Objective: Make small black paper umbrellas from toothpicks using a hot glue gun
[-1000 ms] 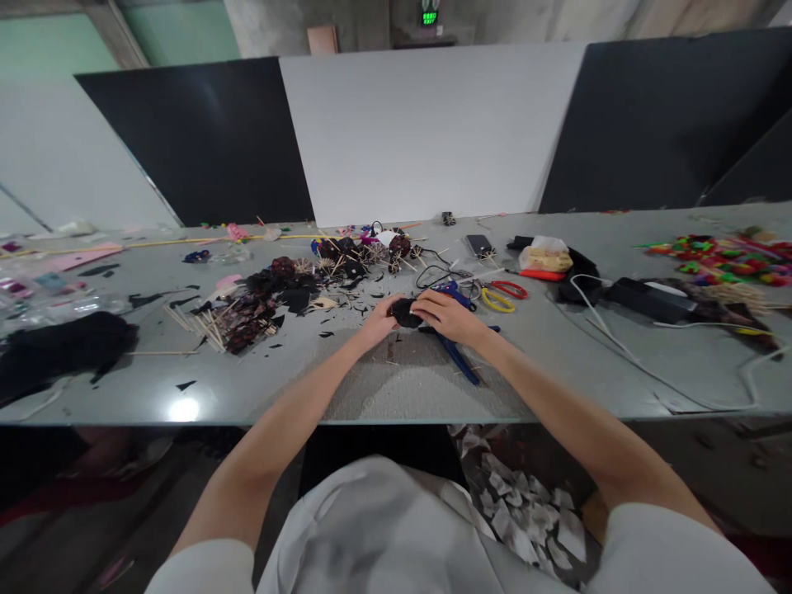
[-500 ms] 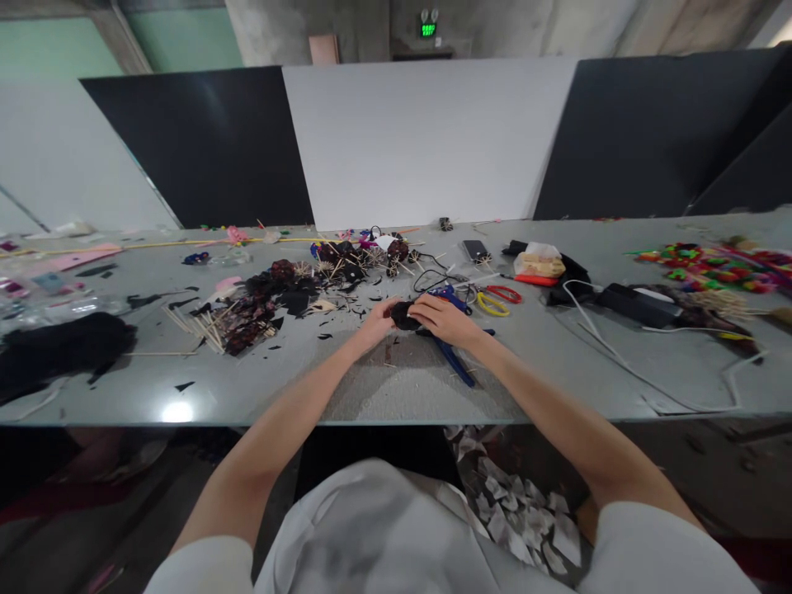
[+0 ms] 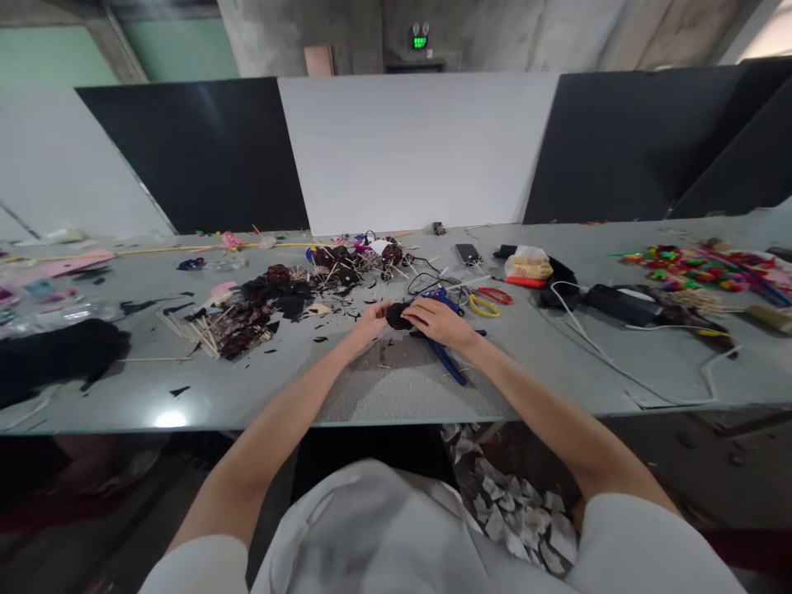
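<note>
A small dark round piece [image 3: 398, 316] is held between my two hands above the middle of the table. My left hand [image 3: 371, 320] grips its left side. The fingers of my right hand [image 3: 438, 320] are closed on its right side and top. What the piece is made of cannot be made out. A blue-handled tool [image 3: 446, 361] lies under and beside my right hand, partly hidden by it. Just beyond that hand are blue handles [image 3: 442, 297] and a black cable [image 3: 421, 282].
Dark fabric scraps [image 3: 294, 304] and thin wooden sticks [image 3: 201, 332] are heaped at the left. Yellow-handled scissors [image 3: 484, 307], red handles [image 3: 497, 294], a phone [image 3: 467, 253] and a white cable [image 3: 610, 363] lie to the right. The table's front edge [image 3: 384, 424] runs below my forearms.
The camera view has shifted slightly, so the table's items appear a little further left. The dark piece shows a rounder face between my fingers; both hands still hold it.
</note>
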`<state>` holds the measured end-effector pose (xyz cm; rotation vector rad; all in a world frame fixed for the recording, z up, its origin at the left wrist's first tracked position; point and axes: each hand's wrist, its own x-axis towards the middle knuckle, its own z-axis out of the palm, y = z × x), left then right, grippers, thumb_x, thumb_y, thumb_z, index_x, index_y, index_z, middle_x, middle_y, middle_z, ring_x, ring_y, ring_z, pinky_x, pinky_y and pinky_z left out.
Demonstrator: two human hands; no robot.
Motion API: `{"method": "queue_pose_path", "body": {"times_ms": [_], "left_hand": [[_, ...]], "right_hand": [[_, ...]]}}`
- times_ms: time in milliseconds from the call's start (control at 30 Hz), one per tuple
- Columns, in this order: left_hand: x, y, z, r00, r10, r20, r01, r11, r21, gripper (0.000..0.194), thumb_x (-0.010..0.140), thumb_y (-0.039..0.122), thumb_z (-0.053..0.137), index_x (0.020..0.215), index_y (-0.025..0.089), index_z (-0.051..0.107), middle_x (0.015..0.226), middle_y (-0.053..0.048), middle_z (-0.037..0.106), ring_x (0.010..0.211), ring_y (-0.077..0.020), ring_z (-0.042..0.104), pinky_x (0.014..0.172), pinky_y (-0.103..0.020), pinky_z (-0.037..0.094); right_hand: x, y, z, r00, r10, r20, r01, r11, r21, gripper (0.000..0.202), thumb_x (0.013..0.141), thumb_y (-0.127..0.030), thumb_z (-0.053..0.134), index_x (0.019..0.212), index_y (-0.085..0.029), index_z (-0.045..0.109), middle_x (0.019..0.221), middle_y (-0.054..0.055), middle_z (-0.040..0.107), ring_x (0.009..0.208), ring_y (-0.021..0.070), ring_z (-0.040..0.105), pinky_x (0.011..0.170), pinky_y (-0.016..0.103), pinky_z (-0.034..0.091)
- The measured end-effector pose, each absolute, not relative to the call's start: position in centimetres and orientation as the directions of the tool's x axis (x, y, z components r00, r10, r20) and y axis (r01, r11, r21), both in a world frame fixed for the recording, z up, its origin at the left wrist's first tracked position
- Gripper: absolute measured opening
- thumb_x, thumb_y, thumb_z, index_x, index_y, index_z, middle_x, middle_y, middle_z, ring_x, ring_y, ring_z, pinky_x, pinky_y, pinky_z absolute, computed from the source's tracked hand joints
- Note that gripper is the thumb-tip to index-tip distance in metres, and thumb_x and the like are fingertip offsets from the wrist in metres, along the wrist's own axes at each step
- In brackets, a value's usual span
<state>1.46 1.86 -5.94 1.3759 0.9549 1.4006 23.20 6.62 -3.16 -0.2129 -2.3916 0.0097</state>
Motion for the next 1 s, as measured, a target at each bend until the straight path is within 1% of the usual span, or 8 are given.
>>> {"method": "queue_pose_path", "body": {"times_ms": [133,200,367,567,767,900,1000], "left_hand": [[1.3,1.9,-6.0,0.056,0.955,0.292,-0.096,-0.286,0.954,0.033,0.066,0.039,0.089,0.078,0.014,0.070,0.073,-0.001,0.064,0.072,-0.0141,0.055,0.071,-0.026,0.044],[1.2,1.9,-6.1,0.059,0.951,0.305,-0.099,-0.298,0.949,0.031,0.067,0.037,0.088,0.077,0.014,0.070,0.071,0.000,0.064,0.071,-0.0132,0.054,0.071,-0.025,0.042],[1.1,1.9,-6.0,0.067,0.950,0.304,-0.088,-0.298,0.951,0.031,0.068,0.037,0.089,0.080,0.014,0.072,0.074,-0.001,0.065,0.072,-0.0136,0.055,0.072,-0.026,0.043],[1.2,1.5,-5.5,0.056,0.955,0.290,-0.099,-0.284,0.954,0.035,0.066,0.040,0.091,0.078,0.015,0.071,0.072,-0.001,0.064,0.071,-0.0134,0.054,0.070,-0.026,0.041],[1.3,1.3,-5.2,0.080,0.956,0.282,-0.133,-0.270,0.954,0.029,0.068,0.036,0.089,0.077,0.014,0.072,0.073,-0.002,0.067,0.071,-0.0141,0.055,0.070,-0.026,0.043],[1.3,1.4,-5.2,0.076,0.965,0.251,-0.151,-0.238,0.960,0.025,0.065,0.031,0.088,0.077,0.014,0.073,0.073,-0.002,0.068,0.072,-0.0145,0.056,0.070,-0.026,0.043],[1.2,1.4,-5.3,0.077,0.968,0.239,-0.166,-0.224,0.960,0.024,0.065,0.031,0.087,0.077,0.014,0.074,0.074,-0.003,0.067,0.072,-0.0153,0.056,0.071,-0.027,0.042]], "right_hand": [[23.2,6.4,-2.8,-0.743,0.136,0.655,0.197,0.980,0.020,0.024,0.109,-0.030,0.050,0.120,-0.023,0.070,0.110,0.011,0.071,0.103,0.0241,0.067,0.095,0.042,0.058],[23.2,6.4,-2.9,-0.748,0.129,0.651,0.205,0.978,0.042,0.024,0.109,-0.030,0.049,0.119,-0.022,0.070,0.109,0.011,0.070,0.103,0.0242,0.067,0.094,0.041,0.058],[23.1,6.5,-3.1,-0.748,0.137,0.650,0.201,0.979,0.025,0.024,0.109,-0.032,0.050,0.118,-0.022,0.070,0.108,0.012,0.070,0.101,0.0249,0.068,0.092,0.041,0.058],[23.1,6.6,-3.3,-0.747,0.132,0.652,0.218,0.975,0.053,0.024,0.109,-0.031,0.050,0.117,-0.021,0.070,0.106,0.011,0.071,0.099,0.0241,0.068,0.091,0.040,0.057],[23.0,6.3,-3.1,-0.723,0.129,0.679,0.194,0.981,0.020,0.023,0.108,-0.030,0.051,0.115,-0.021,0.072,0.104,0.011,0.072,0.097,0.0240,0.069,0.090,0.040,0.058],[22.9,6.3,-3.1,-0.715,0.118,0.689,0.195,0.980,0.034,0.023,0.108,-0.030,0.051,0.114,-0.021,0.072,0.103,0.011,0.072,0.096,0.0243,0.069,0.089,0.040,0.059],[23.0,6.3,-3.2,-0.725,0.110,0.680,0.202,0.978,0.058,0.024,0.109,-0.030,0.050,0.115,-0.022,0.072,0.103,0.011,0.072,0.096,0.0243,0.069,0.089,0.040,0.059]]}}
